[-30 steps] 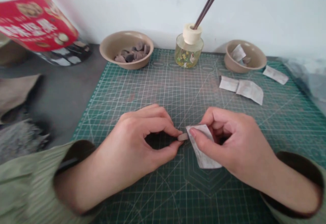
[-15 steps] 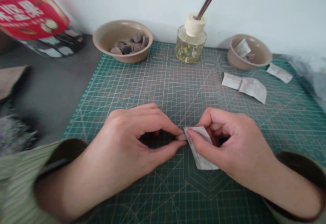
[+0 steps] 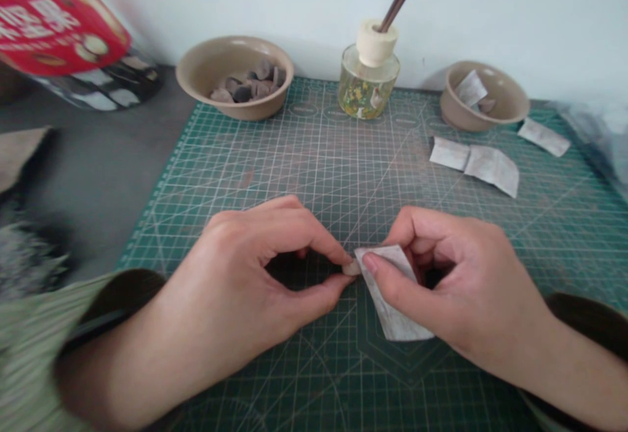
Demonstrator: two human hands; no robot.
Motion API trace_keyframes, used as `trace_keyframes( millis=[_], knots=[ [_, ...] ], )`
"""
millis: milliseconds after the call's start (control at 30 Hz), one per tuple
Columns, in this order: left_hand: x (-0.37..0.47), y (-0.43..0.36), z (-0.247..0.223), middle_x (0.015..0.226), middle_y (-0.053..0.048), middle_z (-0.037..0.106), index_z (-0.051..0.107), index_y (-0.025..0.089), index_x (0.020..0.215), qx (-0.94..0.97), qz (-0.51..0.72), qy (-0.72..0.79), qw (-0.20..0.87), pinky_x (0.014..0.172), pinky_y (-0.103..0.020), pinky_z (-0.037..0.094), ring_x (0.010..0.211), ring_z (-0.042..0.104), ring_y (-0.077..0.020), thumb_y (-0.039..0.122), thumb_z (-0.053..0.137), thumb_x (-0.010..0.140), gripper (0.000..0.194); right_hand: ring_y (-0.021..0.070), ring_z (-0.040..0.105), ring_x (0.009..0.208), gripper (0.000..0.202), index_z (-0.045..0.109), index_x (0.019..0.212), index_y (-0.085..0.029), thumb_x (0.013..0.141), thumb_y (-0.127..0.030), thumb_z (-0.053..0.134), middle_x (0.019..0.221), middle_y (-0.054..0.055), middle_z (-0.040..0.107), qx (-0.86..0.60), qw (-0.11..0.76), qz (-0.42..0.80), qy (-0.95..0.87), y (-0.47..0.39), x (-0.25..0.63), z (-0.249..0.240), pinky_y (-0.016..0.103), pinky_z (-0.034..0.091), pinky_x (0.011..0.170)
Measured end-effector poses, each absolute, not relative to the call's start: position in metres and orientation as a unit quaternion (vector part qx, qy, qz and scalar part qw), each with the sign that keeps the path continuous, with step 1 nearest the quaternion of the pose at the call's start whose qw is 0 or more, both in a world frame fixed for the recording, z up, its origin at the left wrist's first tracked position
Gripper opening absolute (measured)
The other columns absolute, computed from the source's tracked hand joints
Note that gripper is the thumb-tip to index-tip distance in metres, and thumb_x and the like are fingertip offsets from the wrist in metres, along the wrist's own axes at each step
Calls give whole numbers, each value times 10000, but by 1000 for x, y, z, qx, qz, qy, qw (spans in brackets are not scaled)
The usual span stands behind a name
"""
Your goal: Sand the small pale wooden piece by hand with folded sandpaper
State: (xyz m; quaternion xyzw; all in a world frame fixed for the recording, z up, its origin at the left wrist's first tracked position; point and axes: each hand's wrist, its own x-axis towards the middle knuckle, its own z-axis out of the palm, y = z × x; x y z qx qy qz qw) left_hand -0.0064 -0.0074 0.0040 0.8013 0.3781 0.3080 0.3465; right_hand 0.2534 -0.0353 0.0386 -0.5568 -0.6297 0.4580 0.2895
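Between the thumb and forefinger of my left hand [image 3: 260,281] is a small, pale, pebble-like piece [image 3: 350,267]. A greyish-white piece of sandpaper [image 3: 400,311] is pinched in my right hand [image 3: 441,275], its thumb pressing on top. The sandpaper's upper left edge meets the right end of the small piece. My left fingertips hide most of that piece, so its full shape does not show. Both hands are close together, low over the green cutting mat [image 3: 304,163].
At the back stand a tan bowl [image 3: 196,78] of several small dark and brownish pieces, a reed diffuser bottle [image 3: 367,85], and a smaller bowl [image 3: 510,101] with paper and a piece inside. Sandpaper strips [image 3: 493,169] lie at right. A red-labelled container [image 3: 63,26] stands far left.
My right hand and the sandpaper have shifted slightly right and down. The small piece shows a rounder face between my left fingertips, as if turned a little.
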Motion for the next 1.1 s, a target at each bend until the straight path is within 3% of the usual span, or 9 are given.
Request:
trace_keyframes(
  millis=[500,733,1100],
  knots=[
    [-3,-11,5,940,65,924,943,323,1018,793,315,391,345,766,-312,653,793,834,-165,183,956,1042,143,67,443,424,290,644,762,-275,950,-170,838,529,-117,570,-543,289,358,-702,-37,252,36,262,258,440],
    [-2,-10,3,938,66,914,941,323,1002,795,318,385,344,746,-296,634,794,828,-155,188,958,1038,141,86,463,430,303,630,756,-283,937,-165,842,534,-111,588,-546,276,370,-700,-36,253,38,278,351,490],
    [-1,-13,1,876,55,871,955,342,981,788,339,398,325,649,-304,589,697,744,-157,229,931,1055,137,78,475,436,328,611,776,-284,970,-197,861,557,-117,585,-542,265,391,-695,-35,255,37,265,374,505]
  ],
)
